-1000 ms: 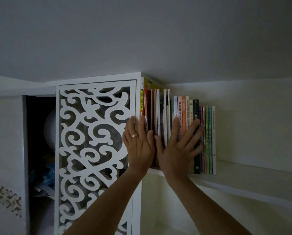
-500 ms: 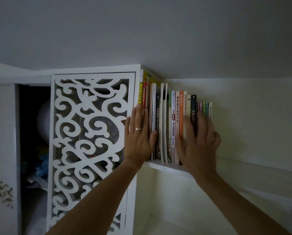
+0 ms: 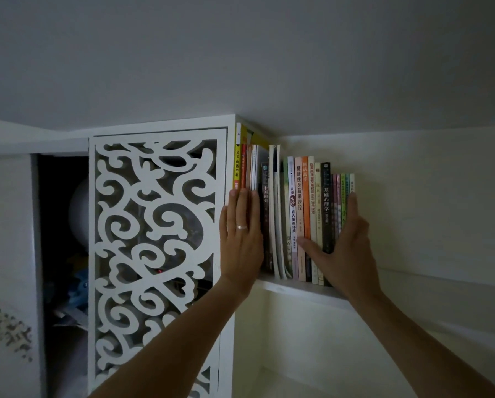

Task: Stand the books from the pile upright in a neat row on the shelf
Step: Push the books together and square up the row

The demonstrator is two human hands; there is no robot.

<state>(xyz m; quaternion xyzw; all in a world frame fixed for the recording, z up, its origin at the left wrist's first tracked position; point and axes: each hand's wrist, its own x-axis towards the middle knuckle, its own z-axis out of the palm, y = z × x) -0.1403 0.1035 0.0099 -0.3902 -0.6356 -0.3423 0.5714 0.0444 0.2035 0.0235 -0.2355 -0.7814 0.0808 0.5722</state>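
Books [image 3: 303,219], roughly 20, upright between 2 flat hands: left hand [image 3: 242,242], right hand [image 3: 342,248].

The room is dim. A plain grey ceiling [image 3: 269,53] spans the top, meeting an off-white wall [image 3: 427,196] at right. At left stands a white cabinet [image 3: 160,124] with a scroll-cut fretwork door [image 3: 154,239]; beside the door, an open dark compartment [image 3: 59,225] holds blurred items.

Lighting dim and flat overall; no direct source visible, no glare. Ceiling [image 3: 240,53] reads grey. Cabinet opening [image 3: 62,225] is near black, contents indistinct. Book spines [image 3: 306,202] remain legible. Wide-angle bending at frame edges; lower corners soft, slightly noisy.
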